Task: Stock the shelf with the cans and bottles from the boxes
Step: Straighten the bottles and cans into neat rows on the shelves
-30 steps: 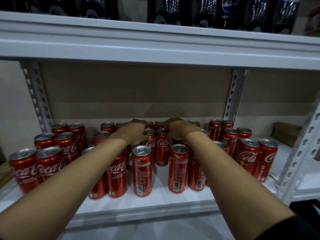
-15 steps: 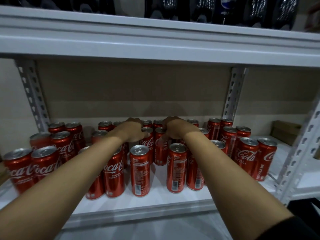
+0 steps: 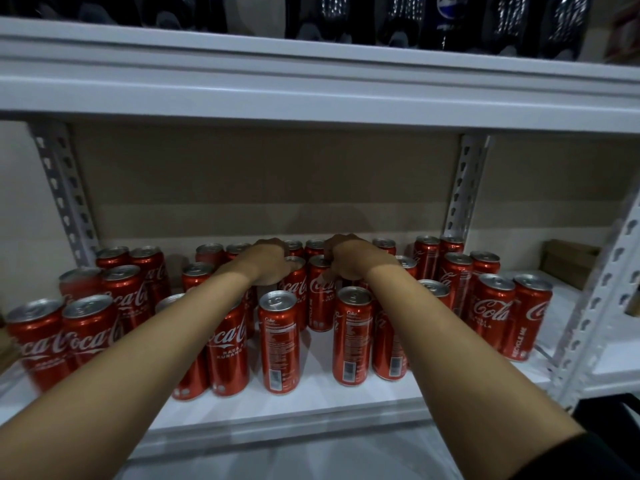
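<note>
- Little had changed over the last second: both hands stayed reaching deep over the middle rows of cans, and only the camera had dipped slightly, so the shelf sat a touch lower and nearer
- The left hand (image 3: 268,263) lay knuckles-up with its fingers curled down over the silver top of a slim red Coca-Cola can (image 3: 295,292) in the third row back; whether the fingers truly gripped that can or only rested on it could not be told, as they were hidden behind the hand
- The right hand (image 3: 349,263) was curled the same way, just beside the left, its fingers bent down at the top of a neighbouring slim red can (image 3: 320,296); the hold itself was hidden too
- The two hands were close together but not touching, with both bare forearms stretched forward over the front row
- The slim red aluminium cans (image 3: 278,344) stood upright in loose rows on the white metal shelf board (image 3: 277,410), some with the white script logo facing out, others showing the label's small print
- Clusters of cans stood at the far left (image 3: 38,341) and at the right (image 3: 512,317), with a small gap in the front row between the two arms
- Above, the upper white shelf (image 3: 311,81) carried dark plastic soda bottles (image 3: 446,19), only their lower parts in view
- A perforated grey upright post (image 3: 464,188) stood behind the cans at the right
- A brown cardboard box (image 3: 568,261) sat on the neighbouring bay, far right
</note>
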